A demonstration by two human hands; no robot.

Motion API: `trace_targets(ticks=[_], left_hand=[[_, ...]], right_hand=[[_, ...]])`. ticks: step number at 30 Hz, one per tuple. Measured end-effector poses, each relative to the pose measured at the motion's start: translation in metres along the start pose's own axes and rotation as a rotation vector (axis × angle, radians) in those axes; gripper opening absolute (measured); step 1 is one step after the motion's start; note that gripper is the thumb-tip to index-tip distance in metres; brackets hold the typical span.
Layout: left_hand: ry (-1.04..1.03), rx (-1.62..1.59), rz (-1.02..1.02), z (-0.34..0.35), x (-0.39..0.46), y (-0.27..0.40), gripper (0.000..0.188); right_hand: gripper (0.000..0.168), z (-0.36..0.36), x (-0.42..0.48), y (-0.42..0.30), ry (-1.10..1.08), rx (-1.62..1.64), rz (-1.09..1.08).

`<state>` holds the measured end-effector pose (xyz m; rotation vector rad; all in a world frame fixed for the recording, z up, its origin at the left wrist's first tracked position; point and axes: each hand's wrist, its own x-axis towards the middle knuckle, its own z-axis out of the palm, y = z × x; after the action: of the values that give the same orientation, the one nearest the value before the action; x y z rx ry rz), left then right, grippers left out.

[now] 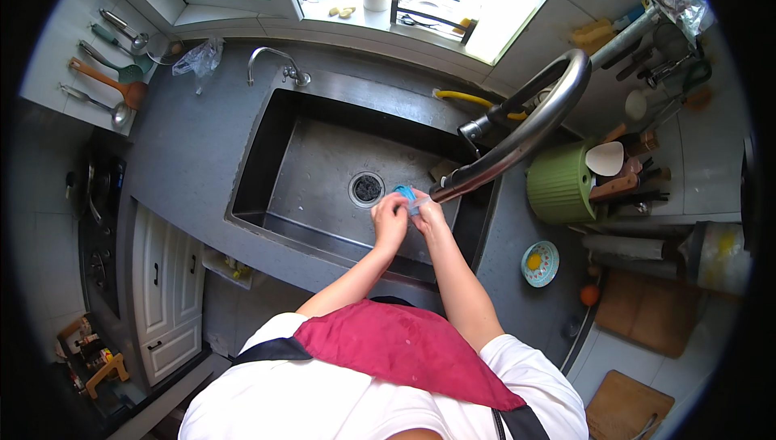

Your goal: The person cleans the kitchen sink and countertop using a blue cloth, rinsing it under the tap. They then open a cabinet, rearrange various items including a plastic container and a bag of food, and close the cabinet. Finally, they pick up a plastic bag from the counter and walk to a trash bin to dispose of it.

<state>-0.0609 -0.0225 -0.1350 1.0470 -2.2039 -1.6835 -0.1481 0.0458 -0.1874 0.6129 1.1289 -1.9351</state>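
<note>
My right hand (429,214) is closed around a small blue item (402,190) above the sink (315,149). The item is partly hidden by fingers, so its kind is unclear. Close against it on the left, my left hand (390,217) has its fingers bent; whether they grip it is hidden. A clear strip, perhaps running water, crosses between my hands near the end of the large gooseneck faucet (533,131). Left of my hands, the round drain (367,189) holds a dark strainer.
A slim faucet (295,74) rises behind the sink's left corner. On the right counter (515,313) are a green knife holder (558,188), a patterned bowl (547,273) with something yellow inside, and an orange round object (589,296). A plastic bag (199,63) lies back left.
</note>
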Motion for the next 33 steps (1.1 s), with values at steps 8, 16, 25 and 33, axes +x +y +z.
trace_targets(ticks=[8,16,25,33], left_hand=[[-0.179,-1.172,-0.91,0.002,0.053,0.002,0.043],[-0.119,-0.634,-0.52,0.021,0.048,-0.02,0.039],[-0.097,-0.693,-0.246,-0.038,0.04,-0.026,0.03],[-0.502,-1.307,-0.769,-0.019,0.042,-0.059,0.039]], right_hand=[[0.035,0.05,-0.107,-0.013,-0.124,-0.381,-0.025],[0.041,0.041,-0.085,0.002,0.417,-1.522,-0.864],[0.032,0.011,-0.025,-0.011,-0.028,-0.714,0.058],[0.041,0.03,-0.056,0.002,-0.27,-0.378,-0.032]])
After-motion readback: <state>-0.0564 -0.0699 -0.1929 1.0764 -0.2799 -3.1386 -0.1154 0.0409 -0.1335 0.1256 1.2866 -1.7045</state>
